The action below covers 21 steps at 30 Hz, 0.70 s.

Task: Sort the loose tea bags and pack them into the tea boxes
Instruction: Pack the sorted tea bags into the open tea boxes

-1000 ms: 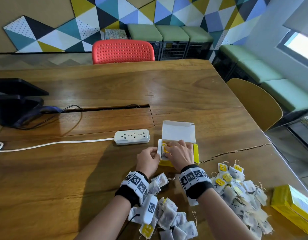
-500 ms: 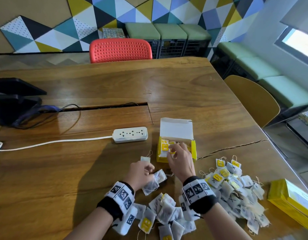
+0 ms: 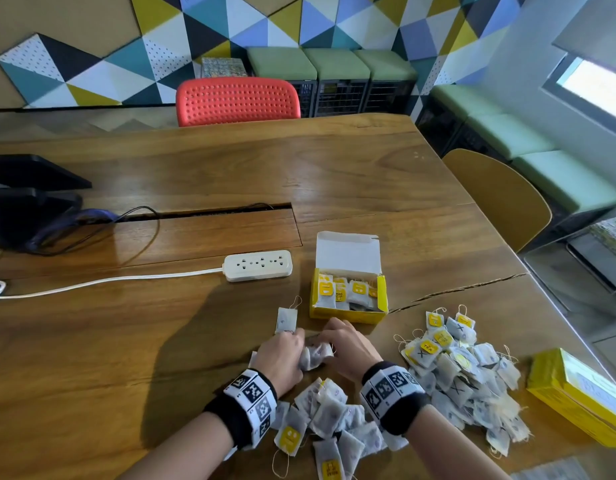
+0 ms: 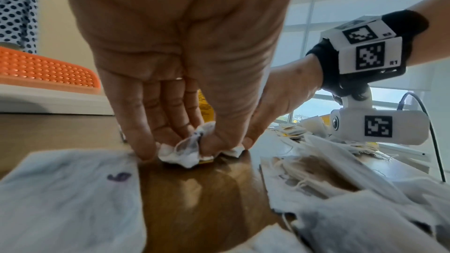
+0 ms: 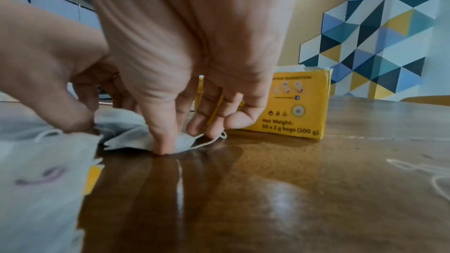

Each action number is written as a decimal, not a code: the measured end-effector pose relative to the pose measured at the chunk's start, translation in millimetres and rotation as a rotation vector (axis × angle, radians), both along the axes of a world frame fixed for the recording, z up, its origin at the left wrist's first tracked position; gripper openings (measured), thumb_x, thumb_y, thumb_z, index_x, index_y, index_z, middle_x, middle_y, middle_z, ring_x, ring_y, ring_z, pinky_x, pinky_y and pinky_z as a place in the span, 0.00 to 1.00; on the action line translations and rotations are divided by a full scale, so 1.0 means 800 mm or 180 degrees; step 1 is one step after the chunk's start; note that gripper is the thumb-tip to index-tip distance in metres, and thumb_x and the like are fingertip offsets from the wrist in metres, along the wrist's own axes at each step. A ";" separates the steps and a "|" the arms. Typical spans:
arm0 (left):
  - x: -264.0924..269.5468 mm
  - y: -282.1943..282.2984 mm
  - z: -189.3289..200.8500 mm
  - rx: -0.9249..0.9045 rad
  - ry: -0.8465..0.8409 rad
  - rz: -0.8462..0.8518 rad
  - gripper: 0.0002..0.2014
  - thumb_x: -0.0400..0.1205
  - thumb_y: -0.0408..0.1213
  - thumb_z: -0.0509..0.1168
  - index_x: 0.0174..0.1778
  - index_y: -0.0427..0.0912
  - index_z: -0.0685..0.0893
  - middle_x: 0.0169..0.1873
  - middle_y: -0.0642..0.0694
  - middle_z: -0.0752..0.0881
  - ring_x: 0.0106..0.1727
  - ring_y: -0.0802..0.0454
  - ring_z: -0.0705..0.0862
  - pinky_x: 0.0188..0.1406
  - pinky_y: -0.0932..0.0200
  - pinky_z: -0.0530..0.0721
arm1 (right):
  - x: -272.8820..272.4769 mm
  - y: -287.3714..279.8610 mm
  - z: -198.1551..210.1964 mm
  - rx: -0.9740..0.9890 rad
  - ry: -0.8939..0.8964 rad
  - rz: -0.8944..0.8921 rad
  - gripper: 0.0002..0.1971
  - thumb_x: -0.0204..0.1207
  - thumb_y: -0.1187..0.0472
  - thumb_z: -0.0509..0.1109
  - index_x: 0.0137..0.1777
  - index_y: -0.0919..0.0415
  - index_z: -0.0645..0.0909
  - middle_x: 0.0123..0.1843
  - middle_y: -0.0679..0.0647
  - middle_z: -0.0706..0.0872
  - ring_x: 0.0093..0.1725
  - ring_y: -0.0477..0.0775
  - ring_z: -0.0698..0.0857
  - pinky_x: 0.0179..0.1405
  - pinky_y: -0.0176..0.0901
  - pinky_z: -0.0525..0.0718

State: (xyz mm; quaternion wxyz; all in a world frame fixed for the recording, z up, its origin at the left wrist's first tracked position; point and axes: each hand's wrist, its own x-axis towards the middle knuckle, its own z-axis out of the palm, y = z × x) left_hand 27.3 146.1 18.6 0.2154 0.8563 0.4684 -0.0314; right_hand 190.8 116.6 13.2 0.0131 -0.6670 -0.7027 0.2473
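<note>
An open yellow tea box point(image 3: 348, 315) stands with its white lid up and several tagged bags inside. Just in front of it my two hands meet over one crumpled tea bag point(image 3: 315, 355). My left hand point(image 4: 180, 145) pinches that tea bag point(image 4: 181, 153) against the table. My right hand point(image 5: 180, 141) presses and pinches the other end of the tea bag point(image 5: 131, 138), its string trailing to the right. Another single tea bag point(image 3: 285, 319) lies beside my left knuckles. Loose bags are heaped under my wrists point(image 3: 330, 420) and to the right point(image 3: 462, 379).
A closed yellow tea box point(image 3: 576, 403) lies at the right table edge. A white power strip point(image 3: 258, 265) with its cord sits left of the open box. A black device point(image 3: 25, 199) is at the far left. Chairs stand behind and to the right.
My right hand has come out of the open box and back toward me. It now meets my left hand on a tea bag in front of the box.
</note>
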 end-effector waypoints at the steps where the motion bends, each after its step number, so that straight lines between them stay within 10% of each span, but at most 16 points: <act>1: -0.001 0.000 -0.001 0.0031 -0.0052 0.0026 0.11 0.76 0.33 0.66 0.54 0.43 0.77 0.51 0.43 0.86 0.52 0.44 0.87 0.47 0.53 0.86 | 0.000 0.000 0.001 0.0017 -0.0027 0.0001 0.12 0.74 0.60 0.73 0.57 0.52 0.85 0.58 0.49 0.78 0.59 0.53 0.75 0.52 0.45 0.79; 5: -0.009 0.009 -0.008 -0.0313 -0.0533 0.0523 0.08 0.77 0.39 0.66 0.51 0.46 0.81 0.47 0.48 0.88 0.48 0.49 0.87 0.45 0.54 0.87 | 0.004 -0.004 -0.001 0.0012 -0.0035 -0.0101 0.04 0.76 0.61 0.72 0.49 0.56 0.85 0.57 0.50 0.78 0.60 0.53 0.77 0.52 0.42 0.79; 9: -0.023 0.028 -0.010 -0.0954 -0.0949 0.1220 0.10 0.83 0.40 0.64 0.57 0.42 0.84 0.52 0.46 0.87 0.53 0.48 0.85 0.49 0.60 0.82 | 0.008 -0.010 -0.003 0.0065 0.0244 -0.0299 0.18 0.72 0.61 0.74 0.62 0.54 0.79 0.59 0.50 0.77 0.59 0.53 0.79 0.52 0.38 0.78; 14: -0.035 0.036 0.016 -0.3034 -0.2611 0.2459 0.14 0.87 0.36 0.51 0.58 0.35 0.80 0.47 0.33 0.86 0.38 0.47 0.88 0.36 0.55 0.85 | -0.002 -0.009 -0.001 -0.0143 0.0110 -0.0088 0.22 0.70 0.51 0.77 0.65 0.44 0.80 0.61 0.48 0.74 0.60 0.51 0.74 0.53 0.43 0.80; 21: -0.048 0.031 0.022 -0.3329 -0.3008 0.2250 0.09 0.82 0.26 0.63 0.57 0.32 0.81 0.49 0.34 0.89 0.41 0.50 0.90 0.38 0.61 0.88 | -0.008 -0.002 0.003 -0.0410 0.0122 -0.0226 0.07 0.71 0.58 0.78 0.46 0.53 0.84 0.54 0.51 0.82 0.55 0.53 0.81 0.47 0.41 0.80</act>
